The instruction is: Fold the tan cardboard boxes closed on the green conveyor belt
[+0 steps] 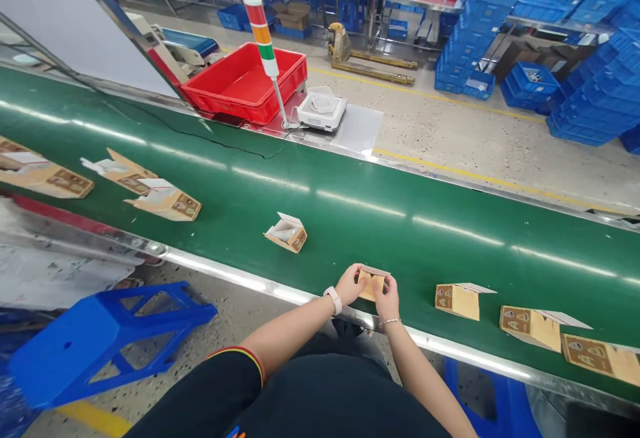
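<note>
Both hands grip a small tan cardboard box (371,287) at the near edge of the green conveyor belt (350,225). My left hand (349,285) is closed on its left side, thumb over the front flaps. On the right side, my right hand (387,300) is closed on it too, thumb against the flaps. A raised lid flap shows along the far side of this box. Farther left stands an open box (289,233) with clear plastic inside and its lid up. To the right sits another box (457,300) with brown printing and its white-lined lid tilted outward.
More boxes lie along the belt, such as one at left (173,203) and one at right (530,327). Across the belt are a red bin (250,85), a signal light pole (263,37) and a white scale (323,111). A blue stool (75,338) stands at left.
</note>
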`<state>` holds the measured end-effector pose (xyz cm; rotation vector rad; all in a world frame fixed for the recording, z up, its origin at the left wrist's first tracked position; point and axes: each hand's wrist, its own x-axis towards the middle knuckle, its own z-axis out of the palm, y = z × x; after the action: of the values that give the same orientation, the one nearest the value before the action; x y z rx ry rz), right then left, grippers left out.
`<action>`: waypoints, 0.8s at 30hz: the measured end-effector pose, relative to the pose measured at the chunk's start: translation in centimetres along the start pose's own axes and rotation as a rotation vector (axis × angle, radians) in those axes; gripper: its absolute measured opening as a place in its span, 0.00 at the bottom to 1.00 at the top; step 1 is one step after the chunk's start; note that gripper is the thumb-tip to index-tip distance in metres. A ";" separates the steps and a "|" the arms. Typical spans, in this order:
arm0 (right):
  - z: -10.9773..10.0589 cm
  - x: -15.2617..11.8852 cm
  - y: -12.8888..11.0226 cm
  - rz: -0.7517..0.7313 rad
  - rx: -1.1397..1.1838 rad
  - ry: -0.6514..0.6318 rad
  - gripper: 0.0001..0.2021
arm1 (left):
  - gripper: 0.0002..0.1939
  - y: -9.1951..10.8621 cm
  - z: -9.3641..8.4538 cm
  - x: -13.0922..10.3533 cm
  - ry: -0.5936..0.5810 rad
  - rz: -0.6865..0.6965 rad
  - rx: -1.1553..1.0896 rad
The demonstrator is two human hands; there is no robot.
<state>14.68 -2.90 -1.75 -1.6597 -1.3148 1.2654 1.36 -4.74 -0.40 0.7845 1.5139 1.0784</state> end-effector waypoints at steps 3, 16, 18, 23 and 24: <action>-1.7 -2.0 -0.6 -0.425 -0.143 0.212 0.24 | 0.15 -1.3 -1.8 -2.0 0.103 0.054 0.024; 14.4 3.8 -5.6 -0.874 -0.505 -0.301 0.30 | 0.21 1.5 -20.9 2.9 -0.053 0.537 0.545; 13.4 4.3 -5.3 -0.890 -0.552 -0.262 0.29 | 0.17 1.7 -19.7 3.4 -0.126 0.602 0.559; 11.7 3.8 -7.8 -0.869 -0.722 -0.369 0.22 | 0.13 1.7 -18.0 3.4 -0.118 0.562 0.534; 11.8 3.9 -8.7 -0.835 -0.782 -0.415 0.20 | 0.12 1.7 -17.9 3.5 -0.123 0.560 0.556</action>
<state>0.87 2.48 1.32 -1.0197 -2.6265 0.5999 -16.95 -4.90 0.27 1.7048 1.5421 0.9749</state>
